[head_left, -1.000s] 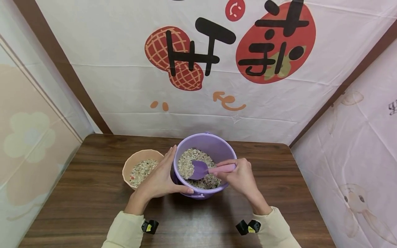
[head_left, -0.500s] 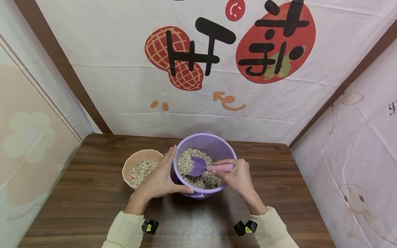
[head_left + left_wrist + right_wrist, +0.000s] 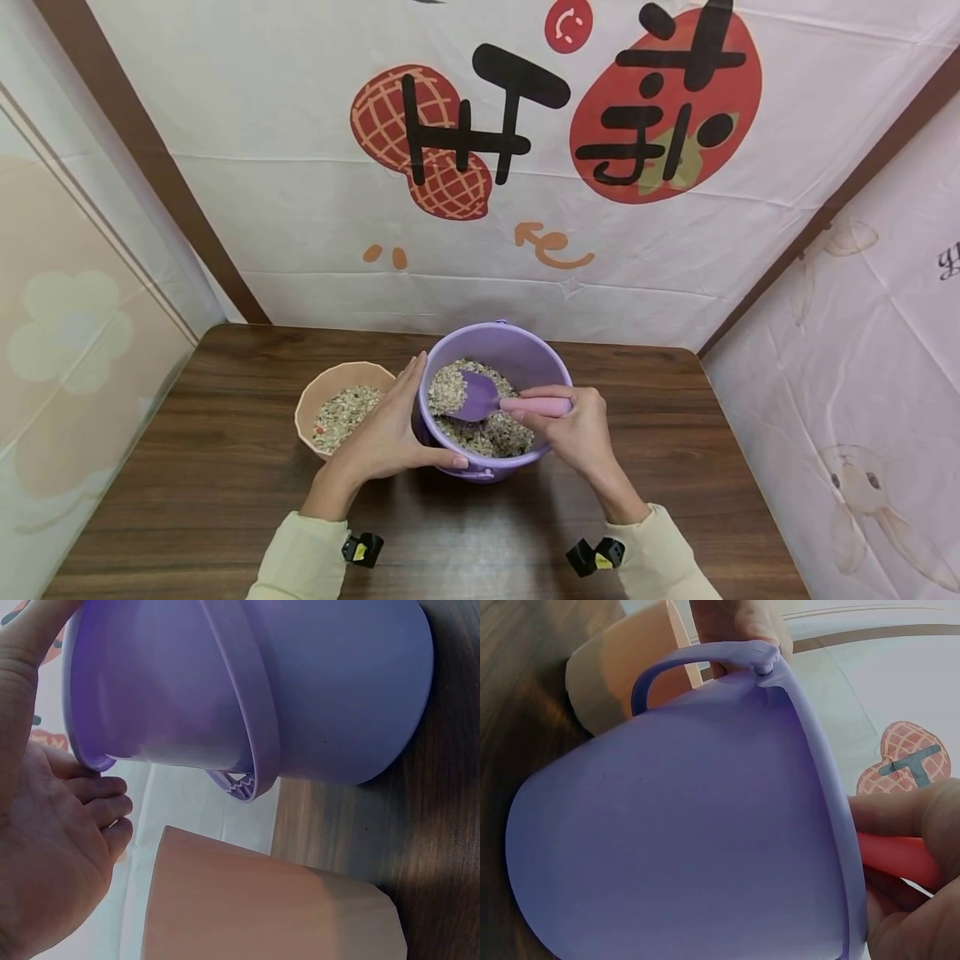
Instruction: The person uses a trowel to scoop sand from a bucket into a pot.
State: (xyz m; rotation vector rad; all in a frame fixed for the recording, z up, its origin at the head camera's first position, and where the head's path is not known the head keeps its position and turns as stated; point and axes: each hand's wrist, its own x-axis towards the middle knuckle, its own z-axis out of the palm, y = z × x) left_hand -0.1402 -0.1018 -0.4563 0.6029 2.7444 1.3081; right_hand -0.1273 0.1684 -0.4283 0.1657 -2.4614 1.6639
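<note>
A purple bucket of mixed grain stands mid-table. My left hand grips its left side, thumb along the near rim. My right hand holds the pink handle of a small purple scoop, whose blade is dug into the grain. A peach bowl with some of the same grain sits just left of the bucket, behind my left hand.
The dark wooden table is enclosed by printed cloth walls at the back and on the right, and a panel on the left. The bucket's handle hangs down its near side.
My right hand has pushed the scoop a little leftward and deeper into the grain, tilting its blade up. The left hand and bucket have stayed put.
</note>
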